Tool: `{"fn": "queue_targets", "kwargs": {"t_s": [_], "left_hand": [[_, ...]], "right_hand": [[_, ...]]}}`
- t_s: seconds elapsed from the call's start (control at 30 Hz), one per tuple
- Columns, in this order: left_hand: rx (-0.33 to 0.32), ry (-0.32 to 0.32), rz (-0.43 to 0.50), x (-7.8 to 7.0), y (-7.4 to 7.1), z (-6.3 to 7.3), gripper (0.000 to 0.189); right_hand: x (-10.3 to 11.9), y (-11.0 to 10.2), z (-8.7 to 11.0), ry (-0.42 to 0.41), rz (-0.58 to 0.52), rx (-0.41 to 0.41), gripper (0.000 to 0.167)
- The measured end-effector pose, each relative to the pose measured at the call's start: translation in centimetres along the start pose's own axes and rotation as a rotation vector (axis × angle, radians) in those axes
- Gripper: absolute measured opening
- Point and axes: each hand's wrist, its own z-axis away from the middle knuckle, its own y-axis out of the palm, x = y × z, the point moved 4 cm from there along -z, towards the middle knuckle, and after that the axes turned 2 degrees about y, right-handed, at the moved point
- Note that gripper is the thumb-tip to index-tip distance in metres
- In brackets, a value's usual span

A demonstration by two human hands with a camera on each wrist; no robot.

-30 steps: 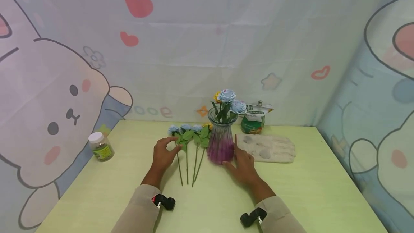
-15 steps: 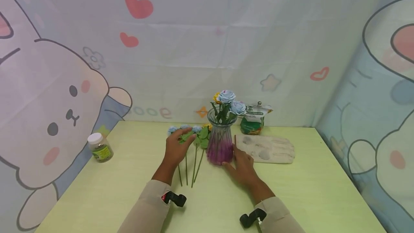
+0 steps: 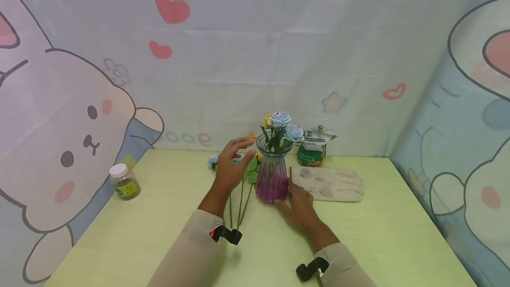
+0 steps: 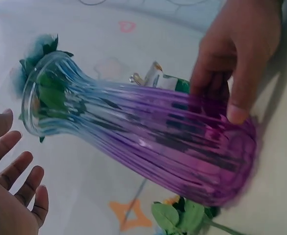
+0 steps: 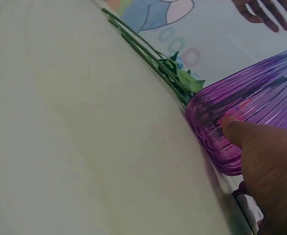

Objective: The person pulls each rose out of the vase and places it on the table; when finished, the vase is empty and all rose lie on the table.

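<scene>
A ribbed glass vase (image 3: 272, 183), bluish at the rim and purple below, stands upright on the table. It holds two pale blue roses (image 3: 294, 132) and a yellow flower (image 3: 267, 120). My right hand (image 3: 301, 209) grips the vase low down, its thumb (image 5: 236, 131) against the purple glass. Beside the rim my left hand (image 3: 231, 174) is raised with fingers loosely bent, nothing between them; the left wrist view shows a gap between its fingertips and the glass. Several loose artificial flowers (image 3: 252, 169) lie left of the vase, partly hidden behind the left hand and forearm.
Behind the vase at right stands a green and white pouch (image 3: 312, 147). A pale flat board (image 3: 332, 184) lies right of the vase. At the table's left edge is a white-capped jar (image 3: 125, 181). A printed cloth (image 3: 223, 56) hangs behind the table (image 3: 370, 234).
My left hand has moved up and to the right, from over the loose flowers to beside the vase rim. The right hand has stayed on the vase.
</scene>
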Motion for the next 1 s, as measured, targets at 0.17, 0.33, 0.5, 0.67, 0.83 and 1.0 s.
{"fn": "queue_targets", "kwargs": {"t_s": [0.17,0.33,0.5,0.67,0.83,1.0], "left_hand": [[0.095,-0.016,0.017,-1.1,1.1,-1.2,0.035],[0.173,0.028,-0.087,-2.0,2.1,-2.3,0.038],[0.183,0.066,-0.192,-2.6,2.4,-2.5,0.037],[0.154,0.030,-0.159,-2.9,2.0,-2.4,0.039],[0.084,0.047,-0.069,-3.3,1.2,-2.7,0.046],[0.006,0.040,0.044,-3.5,0.9,-2.9,0.059]], "right_hand": [[-0.1,0.1,0.1,0.016,0.013,0.015,0.089],[-0.2,0.0,0.0,0.025,-0.002,0.010,0.090],[-0.1,0.0,-0.1,0.019,-0.010,0.008,0.089],[-0.1,0.1,0.0,0.017,-0.007,0.006,0.089],[-0.1,0.1,-0.1,0.018,0.005,0.015,0.089],[-0.2,0.1,-0.1,0.019,0.008,0.023,0.090]]}}
